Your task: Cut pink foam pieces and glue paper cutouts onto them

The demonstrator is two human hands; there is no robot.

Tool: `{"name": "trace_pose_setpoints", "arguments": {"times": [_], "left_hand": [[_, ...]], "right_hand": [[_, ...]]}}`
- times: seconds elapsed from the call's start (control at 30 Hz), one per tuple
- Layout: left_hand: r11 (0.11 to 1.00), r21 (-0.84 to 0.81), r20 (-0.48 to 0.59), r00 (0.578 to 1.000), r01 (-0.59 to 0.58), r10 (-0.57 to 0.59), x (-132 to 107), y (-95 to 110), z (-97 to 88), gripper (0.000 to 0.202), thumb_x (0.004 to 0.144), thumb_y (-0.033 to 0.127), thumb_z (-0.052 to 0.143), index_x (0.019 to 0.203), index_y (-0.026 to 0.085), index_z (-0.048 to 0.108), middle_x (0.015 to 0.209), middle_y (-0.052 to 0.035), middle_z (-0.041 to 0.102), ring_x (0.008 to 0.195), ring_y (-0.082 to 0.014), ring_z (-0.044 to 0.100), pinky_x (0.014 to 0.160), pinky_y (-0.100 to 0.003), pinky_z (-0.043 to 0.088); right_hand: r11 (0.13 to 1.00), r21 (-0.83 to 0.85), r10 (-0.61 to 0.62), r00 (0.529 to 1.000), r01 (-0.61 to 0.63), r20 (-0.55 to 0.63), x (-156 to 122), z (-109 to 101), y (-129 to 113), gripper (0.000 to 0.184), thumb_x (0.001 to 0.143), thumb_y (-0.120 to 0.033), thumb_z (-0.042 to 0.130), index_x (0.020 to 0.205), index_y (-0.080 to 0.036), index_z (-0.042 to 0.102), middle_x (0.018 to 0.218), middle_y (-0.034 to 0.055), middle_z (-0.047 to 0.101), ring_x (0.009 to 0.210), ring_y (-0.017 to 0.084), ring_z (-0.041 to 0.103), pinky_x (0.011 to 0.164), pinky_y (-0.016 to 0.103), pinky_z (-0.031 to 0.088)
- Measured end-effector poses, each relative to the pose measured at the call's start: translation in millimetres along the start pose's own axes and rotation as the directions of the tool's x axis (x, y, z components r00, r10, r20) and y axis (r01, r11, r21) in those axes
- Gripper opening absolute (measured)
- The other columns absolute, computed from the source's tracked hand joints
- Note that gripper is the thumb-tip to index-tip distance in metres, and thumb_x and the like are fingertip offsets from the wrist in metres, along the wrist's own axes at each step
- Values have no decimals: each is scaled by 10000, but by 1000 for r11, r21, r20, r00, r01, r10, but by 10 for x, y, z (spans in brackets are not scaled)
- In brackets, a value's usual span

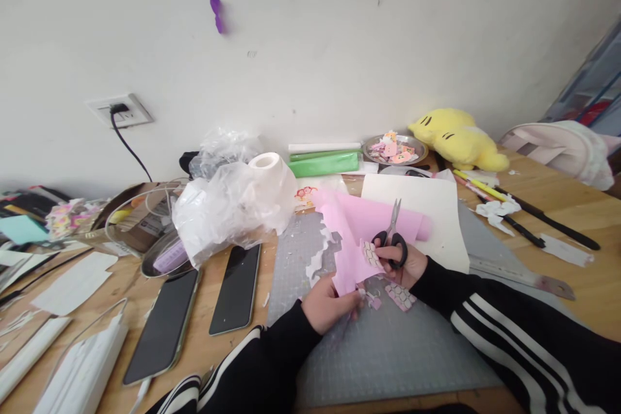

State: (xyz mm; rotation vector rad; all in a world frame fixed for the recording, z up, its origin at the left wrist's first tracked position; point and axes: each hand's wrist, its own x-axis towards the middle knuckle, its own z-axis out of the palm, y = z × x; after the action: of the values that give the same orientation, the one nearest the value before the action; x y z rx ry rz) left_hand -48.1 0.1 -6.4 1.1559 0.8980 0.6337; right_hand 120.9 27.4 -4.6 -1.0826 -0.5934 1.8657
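Note:
My left hand (pixel 328 304) is closed on the lower edge of a pink sheet of paper (pixel 356 226) with a jagged left side. In my right hand (pixel 411 264) are black-handled scissors (pixel 394 213), their blades pointing up and away, slightly apart. The fingertips of that hand also touch a small cut piece with a honeycomb-like pattern (pixel 371 255) over the pink paper. Another patterned piece (pixel 400 297) lies below my right hand. Tiny pink scraps (pixel 373 303) are beside my left fingertips. Underneath is a grey cutting mat (pixel 388 356).
White paper (pixel 436 207) and a metal ruler (pixel 521 277) lie right. Behind stand a round dish (pixel 422 150) of pink cutouts and a yellow plush toy (pixel 460 139). Two phones (pixel 236 288), a plastic bag (pixel 218 200) and a power strip (pixel 82 369) are left.

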Motion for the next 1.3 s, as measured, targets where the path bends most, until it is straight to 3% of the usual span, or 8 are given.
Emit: {"name": "trace_pose_setpoints", "arguments": {"times": [0.2, 0.5, 0.67, 0.83, 0.97, 1.13, 1.3], "left_hand": [[995, 95, 19, 1000, -12, 10, 5, -10, -8, 202, 590, 280, 634, 613, 144, 486, 438, 53, 476, 395, -63, 436, 430, -191, 337], [996, 82, -46, 998, -41, 44, 0, 3, -22, 254, 547, 309, 667, 692, 122, 573, 565, 27, 477, 421, -54, 413, 421, -197, 340], [989, 61, -19, 991, -131, 133, 27, -29, -26, 235, 495, 243, 696, 650, 125, 566, 679, -28, 543, 665, -134, 494, 604, -235, 390], [999, 21, -37, 999, -35, 36, 27, -17, -2, 315, 448, 211, 705, 714, 134, 555, 711, -25, 556, 597, -115, 485, 530, -224, 371], [993, 58, -14, 995, -100, 101, 32, -14, -7, 301, 474, 254, 708, 722, 139, 581, 744, -39, 587, 698, -154, 513, 582, -234, 395], [988, 81, 13, 991, -133, 132, 19, -2, -29, 361, 560, 403, 654, 770, 114, 605, 661, -39, 591, 576, -124, 490, 528, -233, 384], [993, 98, -48, 996, -70, 75, -3, 34, -20, 356, 598, 464, 602, 657, 114, 615, 531, -1, 547, 421, -65, 390, 426, -205, 322]], "right_hand": [[999, -39, -3, 1000, 4, 19, 5, -9, 4, 326, 430, -239, 695, 632, -160, 451, 295, -63, 463, 260, 37, 377, 264, 109, 238], [993, -82, -74, 994, 81, 84, 17, 1, 45, 326, 448, -247, 701, 631, -159, 446, 314, -65, 473, 262, 43, 386, 260, 121, 224], [988, -141, -63, 998, 65, 21, -18, 19, 60, 342, 442, -254, 702, 644, -160, 443, 348, -66, 494, 268, 38, 386, 255, 120, 232], [966, -219, -144, 989, 137, -19, -30, 19, 87, 337, 447, -273, 693, 650, -161, 448, 345, -77, 475, 264, 42, 376, 246, 132, 242], [936, -293, -206, 978, 193, -14, -35, 12, 95, 310, 475, -255, 678, 657, -162, 445, 360, -84, 460, 288, 54, 401, 265, 147, 282], [910, -346, -239, 971, 228, 10, -56, 29, 97, 284, 498, -249, 665, 651, -160, 443, 382, -89, 449, 303, 55, 407, 281, 156, 297], [892, -370, -276, 961, 261, 13, -113, 92, 98, 280, 491, -229, 672, 630, -161, 438, 370, -95, 436, 297, 45, 387, 292, 158, 288]]}}
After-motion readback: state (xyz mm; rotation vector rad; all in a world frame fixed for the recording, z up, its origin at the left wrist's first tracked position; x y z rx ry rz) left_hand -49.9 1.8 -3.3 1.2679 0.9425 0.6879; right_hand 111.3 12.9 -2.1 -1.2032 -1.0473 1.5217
